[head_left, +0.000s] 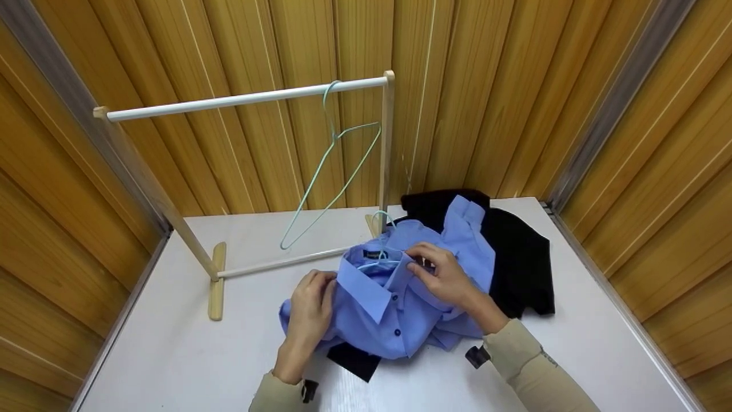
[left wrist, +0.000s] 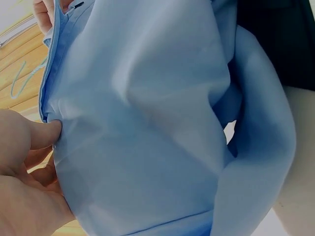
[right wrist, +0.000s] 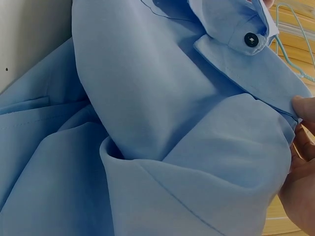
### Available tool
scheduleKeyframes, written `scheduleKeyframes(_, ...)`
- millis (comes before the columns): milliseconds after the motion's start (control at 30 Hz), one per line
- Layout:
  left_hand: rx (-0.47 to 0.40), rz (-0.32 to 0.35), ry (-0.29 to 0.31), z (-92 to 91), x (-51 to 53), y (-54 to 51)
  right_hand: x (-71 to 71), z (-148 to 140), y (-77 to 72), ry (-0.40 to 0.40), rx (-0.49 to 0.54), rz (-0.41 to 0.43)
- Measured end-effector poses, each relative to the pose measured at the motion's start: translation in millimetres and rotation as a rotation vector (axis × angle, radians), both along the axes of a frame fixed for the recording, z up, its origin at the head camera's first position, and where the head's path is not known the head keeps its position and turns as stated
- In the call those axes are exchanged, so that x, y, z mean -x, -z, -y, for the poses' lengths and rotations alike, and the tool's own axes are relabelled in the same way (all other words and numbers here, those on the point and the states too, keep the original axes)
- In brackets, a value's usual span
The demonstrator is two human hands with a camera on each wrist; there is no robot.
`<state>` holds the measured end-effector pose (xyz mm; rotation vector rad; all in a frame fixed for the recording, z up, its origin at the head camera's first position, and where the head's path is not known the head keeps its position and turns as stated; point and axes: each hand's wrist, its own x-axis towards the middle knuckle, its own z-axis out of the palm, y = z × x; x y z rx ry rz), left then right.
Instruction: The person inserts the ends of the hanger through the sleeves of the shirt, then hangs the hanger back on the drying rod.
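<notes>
Pinching the blue shirt (head_left: 372, 335) at its neck, both hands work above the white bench (head_left: 148, 355). Left hand (head_left: 309, 303): thumb and fingers closed on cloth just beside the left side of the collar (head_left: 363, 293). Right hand (head_left: 446, 277): thumb and fingers gripping the collar's right edge. Shirt sits bunched, dark buttons facing the near side, close to the rack's right post. Pale hanger (head_left: 382, 262) lies inside the neck opening, hook rising on the far side. Second hanger (head_left: 335, 137) hangs from the rack (head_left: 246, 102), toward the bar's right end. Black garment (head_left: 523, 257) lies far right, partly under the shirt. Small black piece (head_left: 354, 361) shows at the shirt's near edge.
</notes>
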<state>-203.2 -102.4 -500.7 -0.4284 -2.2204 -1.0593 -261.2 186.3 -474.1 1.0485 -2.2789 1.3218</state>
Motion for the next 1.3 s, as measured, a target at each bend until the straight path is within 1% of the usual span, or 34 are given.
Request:
scheduleKeyframes(267,-0.016,0.03,-0.018,2.1,-0.3,0.4,2.3,-3,3.8,0.003,-0.02,-0.016)
scheduleKeyframes(533,-0.022,0.025,-0.046,4.8,1.8,4.1,3.7,-10,9.0,0.021,-0.017,-0.02)
scheduleKeyframes(700,-0.029,0.031,-0.051,6.0,1.4,3.6,3.7,-14,12.5,0.04,-0.021,-0.033)
scheduleKeyframes(767,-0.032,0.047,-0.046,6.4,0.7,2.8,3.3,-14,13.7,0.051,-0.022,-0.036)
scheduleKeyframes(800,-0.03,0.053,-0.044,6.5,0.5,2.3,-0.2,-12,9.3,0.051,-0.021,-0.034)
scheduleKeyframes(833,-0.027,0.06,-0.041,6.5,0.1,1.9,-1.2,-12,9.0,0.055,-0.022,-0.027)
scheduleKeyframes(867,-0.025,0.069,-0.037,6.6,-0.4,1.3,-4.3,-10,5.5,0.055,-0.024,-0.013)
scheduleKeyframes(967,-0.018,0.086,-0.025,6.6,-1.1,-0.3,-6.3,-10,5.7,0.062,-0.037,0.028)
scheduleKeyframes(1000,-0.017,0.085,-0.02,6.7,-1.1,-0.4,-6.4,-10,6.2,0.06,-0.037,0.033)
scheduleKeyframes(1033,-0.015,0.085,-0.017,6.9,-1.0,-0.5,-3.1,-12,11.7,0.064,-0.04,0.036)
scheduleKeyframes(1067,-0.015,0.089,-0.016,7.4,-0.7,-0.6,-2.7,-12,12.6,0.063,-0.04,0.036)
scheduleKeyframes(1100,-0.016,0.093,-0.014,7.9,-0.5,-0.7,0.2,-13,16.9,0.066,-0.042,0.034)
scheduleKeyframes(1167,-0.018,0.109,-0.007,9.4,-0.4,-0.9,1.2,-14,18.8,0.071,-0.044,0.028)
scheduleKeyframes(1300,0.002,0.159,0.008,13.4,-1.5,-1.7,1.9,-16,19.5,0.068,-0.05,0.047)
